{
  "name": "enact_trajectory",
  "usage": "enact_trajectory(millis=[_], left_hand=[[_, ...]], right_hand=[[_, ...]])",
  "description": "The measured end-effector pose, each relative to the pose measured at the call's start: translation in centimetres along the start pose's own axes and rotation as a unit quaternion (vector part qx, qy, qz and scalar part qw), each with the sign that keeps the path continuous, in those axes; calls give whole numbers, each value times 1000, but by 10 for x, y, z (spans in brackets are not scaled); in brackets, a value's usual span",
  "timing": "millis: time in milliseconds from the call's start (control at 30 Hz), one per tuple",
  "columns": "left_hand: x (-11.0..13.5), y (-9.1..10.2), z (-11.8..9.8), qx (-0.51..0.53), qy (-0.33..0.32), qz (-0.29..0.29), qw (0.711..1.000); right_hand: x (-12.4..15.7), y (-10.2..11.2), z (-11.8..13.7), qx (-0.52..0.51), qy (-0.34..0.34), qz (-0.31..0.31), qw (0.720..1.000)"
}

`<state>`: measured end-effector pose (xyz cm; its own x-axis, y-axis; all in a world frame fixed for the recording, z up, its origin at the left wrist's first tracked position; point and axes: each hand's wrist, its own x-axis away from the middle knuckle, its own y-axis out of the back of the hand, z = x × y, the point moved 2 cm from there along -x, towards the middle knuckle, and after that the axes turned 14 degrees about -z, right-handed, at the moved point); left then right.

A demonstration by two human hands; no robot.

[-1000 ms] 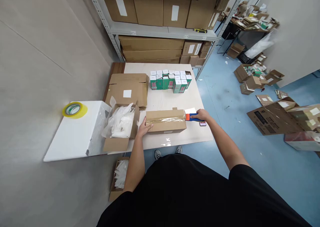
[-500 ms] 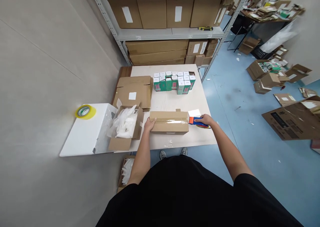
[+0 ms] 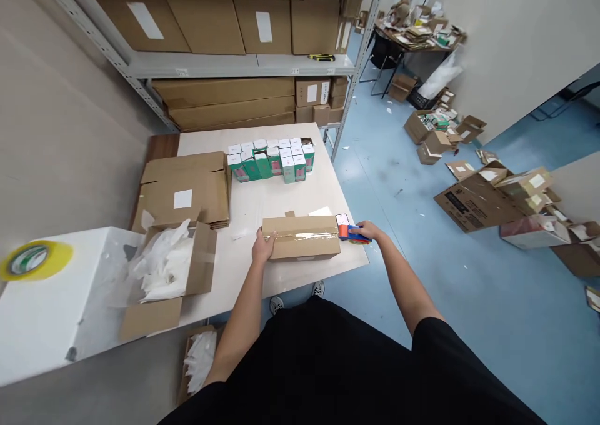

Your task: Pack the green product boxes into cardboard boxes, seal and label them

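Observation:
A long cardboard box (image 3: 302,247) lies closed near the table's front edge, with a shiny strip of clear tape along its top. My left hand (image 3: 264,247) grips the box's left end, thumb on top. In my right hand (image 3: 368,230) is a blue and orange tape dispenser (image 3: 351,234), held against or just beside the box's right end; I cannot tell if it touches. A small white-topped carton (image 3: 342,219) and a white paper (image 3: 320,212) lie behind the box.
Several green and white cartons (image 3: 272,160) stand at the table's back. Flattened cardboard (image 3: 187,187) is stacked left, behind an open box (image 3: 201,262) of white plastic. A yellow tape roll (image 3: 36,260) sits on a white block (image 3: 65,312). Metal shelving (image 3: 239,66) borders the back.
The view has turned right and shifted. My left hand stays on the box's left end, and the dispenser stays at its right end. A small carton behind the dispenser now shows.

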<state>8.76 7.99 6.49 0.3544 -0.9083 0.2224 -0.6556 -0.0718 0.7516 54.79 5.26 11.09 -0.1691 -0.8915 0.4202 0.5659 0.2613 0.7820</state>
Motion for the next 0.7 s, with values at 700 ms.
enact_trajectory(millis=[700], left_hand=[[-63,85,95,58,43,-14,997]], right_hand=[[47,-33,220,32,106,-141,984]])
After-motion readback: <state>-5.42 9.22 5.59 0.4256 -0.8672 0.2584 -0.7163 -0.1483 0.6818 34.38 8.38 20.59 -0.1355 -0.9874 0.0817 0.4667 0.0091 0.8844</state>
